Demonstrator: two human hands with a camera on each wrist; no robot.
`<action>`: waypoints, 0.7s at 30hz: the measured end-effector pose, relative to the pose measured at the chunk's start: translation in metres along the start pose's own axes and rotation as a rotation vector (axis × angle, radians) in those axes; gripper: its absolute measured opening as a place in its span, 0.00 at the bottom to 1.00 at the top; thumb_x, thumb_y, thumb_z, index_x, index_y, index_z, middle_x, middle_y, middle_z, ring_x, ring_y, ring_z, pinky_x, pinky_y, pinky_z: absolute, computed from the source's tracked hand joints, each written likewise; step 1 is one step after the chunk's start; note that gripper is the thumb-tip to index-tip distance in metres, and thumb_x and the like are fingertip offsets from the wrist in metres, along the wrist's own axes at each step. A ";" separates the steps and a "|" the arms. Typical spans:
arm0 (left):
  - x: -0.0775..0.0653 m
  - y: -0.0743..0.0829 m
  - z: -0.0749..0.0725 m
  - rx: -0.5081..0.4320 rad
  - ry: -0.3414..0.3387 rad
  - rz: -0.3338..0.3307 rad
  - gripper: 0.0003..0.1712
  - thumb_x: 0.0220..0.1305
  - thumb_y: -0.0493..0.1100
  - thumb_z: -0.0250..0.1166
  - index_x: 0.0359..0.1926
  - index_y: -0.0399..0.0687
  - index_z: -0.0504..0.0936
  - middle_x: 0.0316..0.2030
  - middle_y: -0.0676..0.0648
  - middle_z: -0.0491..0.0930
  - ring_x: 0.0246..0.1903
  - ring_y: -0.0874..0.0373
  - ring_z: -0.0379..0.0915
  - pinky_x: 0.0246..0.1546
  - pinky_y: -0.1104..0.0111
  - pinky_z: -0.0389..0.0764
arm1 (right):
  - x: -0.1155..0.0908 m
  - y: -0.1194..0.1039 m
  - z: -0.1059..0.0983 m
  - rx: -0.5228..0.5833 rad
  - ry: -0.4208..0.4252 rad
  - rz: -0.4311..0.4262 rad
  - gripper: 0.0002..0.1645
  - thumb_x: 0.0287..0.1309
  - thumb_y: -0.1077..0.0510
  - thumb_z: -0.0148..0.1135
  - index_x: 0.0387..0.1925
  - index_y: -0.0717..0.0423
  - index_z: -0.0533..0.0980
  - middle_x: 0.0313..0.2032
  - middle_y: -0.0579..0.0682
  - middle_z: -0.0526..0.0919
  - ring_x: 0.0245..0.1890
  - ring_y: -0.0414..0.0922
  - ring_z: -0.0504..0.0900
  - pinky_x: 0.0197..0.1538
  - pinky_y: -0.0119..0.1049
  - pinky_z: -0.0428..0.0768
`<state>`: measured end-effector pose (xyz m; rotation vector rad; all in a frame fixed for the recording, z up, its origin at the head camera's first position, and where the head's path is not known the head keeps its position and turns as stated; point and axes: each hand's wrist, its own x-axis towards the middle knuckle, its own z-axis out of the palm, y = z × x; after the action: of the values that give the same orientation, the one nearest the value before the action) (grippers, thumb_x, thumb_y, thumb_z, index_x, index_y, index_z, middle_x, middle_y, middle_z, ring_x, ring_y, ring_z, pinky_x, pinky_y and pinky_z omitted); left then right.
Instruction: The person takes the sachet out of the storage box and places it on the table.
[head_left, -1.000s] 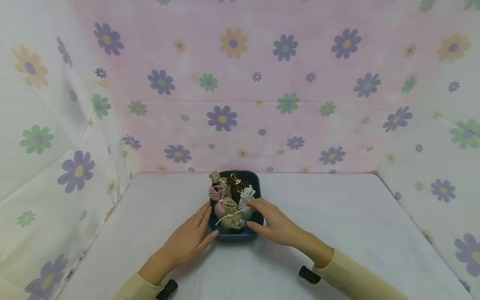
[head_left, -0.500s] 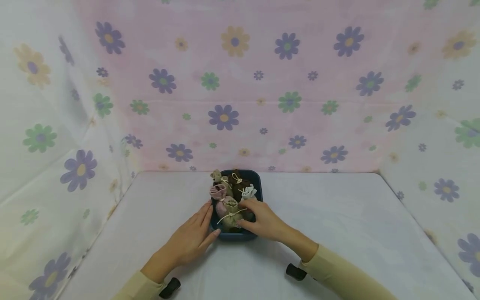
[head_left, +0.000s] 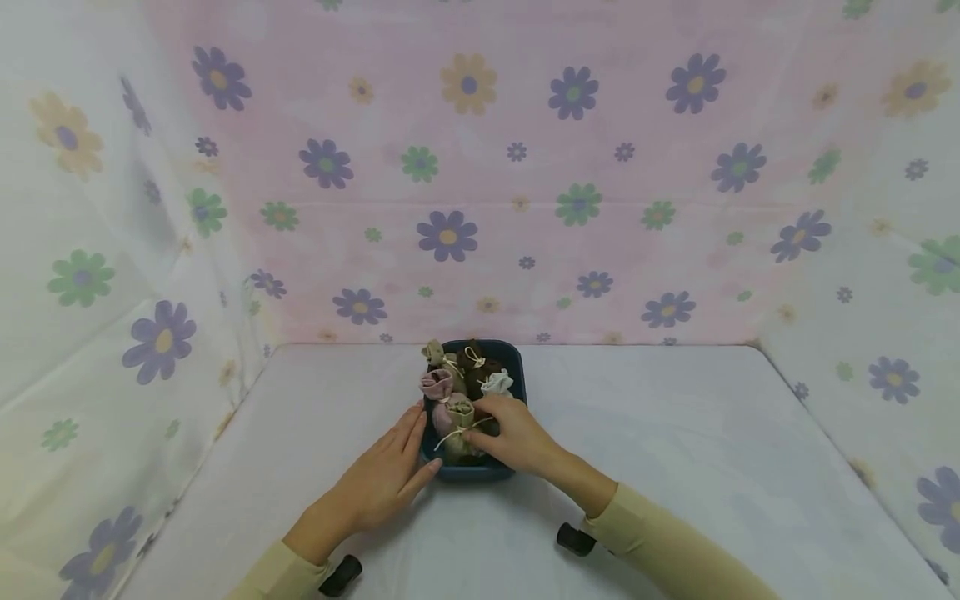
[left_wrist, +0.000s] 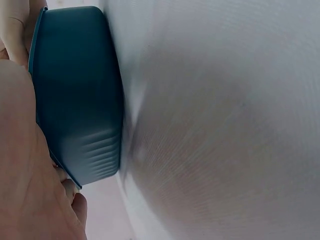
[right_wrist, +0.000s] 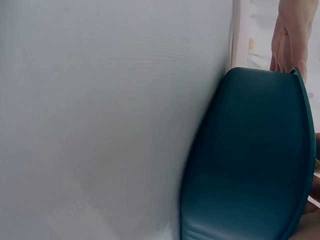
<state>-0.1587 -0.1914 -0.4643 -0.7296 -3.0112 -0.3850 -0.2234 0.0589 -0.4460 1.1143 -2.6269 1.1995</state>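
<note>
While one left hand (head_left: 378, 482), fingers straight, touches one blue bin (head_left: 474, 473) | one right hand (head_left: 517, 433) pinches one olive pouch (head_left: 455, 447) at the bin's front | five pouches (head_left: 438, 383) visible inside | one white table (head_left: 675, 433) beneath

L fingers (head_left: 406, 428) straight, R fingers (head_left: 495, 406) bent

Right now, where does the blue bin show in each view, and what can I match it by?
Head: the blue bin sits just below the picture's middle.
Left wrist: the bin's outer wall stands left of centre, mostly in the upper part.
Right wrist: the bin's outer wall fills much of the lower right.
Shared landmark: the person's left hand, left of the bin in head, at the left edge in left wrist, top right in right wrist.
</note>
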 end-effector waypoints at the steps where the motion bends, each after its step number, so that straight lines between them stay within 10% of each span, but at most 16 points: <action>1: 0.001 0.000 0.000 -0.002 -0.006 0.000 0.50 0.79 0.70 0.35 0.80 0.33 0.45 0.81 0.37 0.38 0.80 0.45 0.37 0.76 0.49 0.55 | 0.000 0.000 0.001 -0.002 0.008 -0.003 0.12 0.63 0.56 0.72 0.46 0.56 0.83 0.43 0.48 0.85 0.46 0.45 0.84 0.51 0.43 0.83; 21: 0.000 0.003 -0.003 0.000 -0.003 -0.015 0.48 0.80 0.67 0.41 0.80 0.34 0.44 0.82 0.40 0.36 0.80 0.47 0.37 0.76 0.51 0.56 | 0.000 0.000 0.003 0.034 0.056 -0.005 0.04 0.64 0.59 0.70 0.36 0.51 0.80 0.35 0.42 0.81 0.36 0.41 0.77 0.39 0.35 0.78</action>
<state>-0.1575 -0.1890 -0.4609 -0.7087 -3.0216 -0.3841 -0.2222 0.0569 -0.4480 1.0760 -2.5699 1.2605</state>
